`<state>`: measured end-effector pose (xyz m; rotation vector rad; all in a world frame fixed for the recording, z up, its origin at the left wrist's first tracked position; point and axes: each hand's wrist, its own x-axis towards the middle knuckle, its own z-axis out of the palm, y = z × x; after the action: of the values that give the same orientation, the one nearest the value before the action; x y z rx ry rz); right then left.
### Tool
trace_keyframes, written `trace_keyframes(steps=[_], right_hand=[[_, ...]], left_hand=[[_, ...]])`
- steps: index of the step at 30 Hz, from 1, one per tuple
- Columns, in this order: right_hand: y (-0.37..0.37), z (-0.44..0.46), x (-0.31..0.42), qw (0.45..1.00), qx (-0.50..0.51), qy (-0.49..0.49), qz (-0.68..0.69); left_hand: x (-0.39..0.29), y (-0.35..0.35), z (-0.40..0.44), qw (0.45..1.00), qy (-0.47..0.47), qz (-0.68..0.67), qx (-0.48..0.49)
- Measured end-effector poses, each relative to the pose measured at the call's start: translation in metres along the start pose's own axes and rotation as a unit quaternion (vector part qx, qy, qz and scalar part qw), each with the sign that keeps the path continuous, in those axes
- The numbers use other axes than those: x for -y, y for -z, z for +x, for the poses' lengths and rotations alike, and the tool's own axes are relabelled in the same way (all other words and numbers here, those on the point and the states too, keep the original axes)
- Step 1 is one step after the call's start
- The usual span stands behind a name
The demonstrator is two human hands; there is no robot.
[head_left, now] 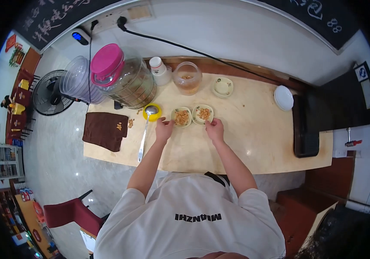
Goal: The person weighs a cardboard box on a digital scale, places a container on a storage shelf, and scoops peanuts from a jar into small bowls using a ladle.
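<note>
Two small patterned dishes stand side by side on the table, each holding orange-brown bits that look like peanuts. My left hand [164, 129] is closed at the outer rim of the left dish [181, 125]. At the near rim of the right dish [197, 122], my right hand [214, 130] has its fingers pinched. A metal ladle [143, 140] lies left of my left hand, its bowl resting on a yellow round holder [157, 116]. Behind the dishes is a clear round jar [188, 88] with more of the bits inside.
A large glass jar with a pink lid [107, 58], stacked clear tubs [73, 82] and a white bottle [160, 73] line the back left. A brown cloth [103, 129] lies at left. Farther right are stacked patterned dishes [223, 87], white bowls [283, 98] and a black machine [333, 105].
</note>
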<state>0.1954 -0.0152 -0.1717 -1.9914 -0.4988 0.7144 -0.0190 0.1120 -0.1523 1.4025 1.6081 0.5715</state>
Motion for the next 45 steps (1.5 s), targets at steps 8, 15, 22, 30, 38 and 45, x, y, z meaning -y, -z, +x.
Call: trace_keyframes(steps=[8, 15, 22, 30, 38, 45], right_hand=[[0.032, 0.014, 0.045, 0.922, 0.008, -0.16, 0.352], [0.059, 0.064, 0.183, 0.954, 0.008, 0.017, 0.3], [0.019, 0.098, 0.258, 0.944, -0.092, 0.311, -0.065], [0.008, 0.092, 0.266, 0.764, -0.044, 0.596, -0.244], [0.021, 0.104, 0.234, 0.962, -0.113, 0.22, 0.114], [0.071, 0.126, 0.106, 0.89, -0.077, -0.149, 0.423]], left_hand=[[-0.007, -0.007, 0.015, 0.997, -0.052, 0.028, 0.057], [0.001, 0.005, -0.024, 0.917, 0.171, -0.328, 0.148], [0.004, 0.029, -0.09, 0.827, 0.228, -0.478, 0.189], [0.017, 0.051, -0.111, 0.825, 0.199, -0.5, 0.172], [-0.005, 0.057, -0.11, 0.834, 0.164, -0.502, 0.157], [0.002, 0.067, -0.113, 0.815, 0.16, -0.537, 0.147]])
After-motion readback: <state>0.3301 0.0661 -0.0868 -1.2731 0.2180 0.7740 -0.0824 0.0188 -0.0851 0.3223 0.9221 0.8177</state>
